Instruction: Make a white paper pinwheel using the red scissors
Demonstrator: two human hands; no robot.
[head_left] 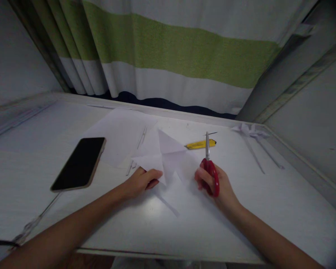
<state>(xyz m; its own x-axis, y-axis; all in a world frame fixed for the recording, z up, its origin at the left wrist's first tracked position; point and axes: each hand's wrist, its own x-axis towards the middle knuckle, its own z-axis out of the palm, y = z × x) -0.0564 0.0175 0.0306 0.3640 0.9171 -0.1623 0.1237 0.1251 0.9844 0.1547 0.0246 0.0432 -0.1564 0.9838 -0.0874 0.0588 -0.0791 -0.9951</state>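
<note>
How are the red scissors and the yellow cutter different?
The red scissors are held up in the right hand, but the yellow cutter lies on the white table.
The red scissors have rounded handle loops and silver blades; the yellow cutter has a slim, straight body.
The red scissors point away from the person, while the yellow cutter lies sideways.
Both are brightly coloured hand tools.

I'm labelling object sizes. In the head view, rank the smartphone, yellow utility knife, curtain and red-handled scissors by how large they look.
Largest to smallest:
1. Curtain
2. Smartphone
3. Red-handled scissors, partly covered by the right hand
4. Yellow utility knife
</note>
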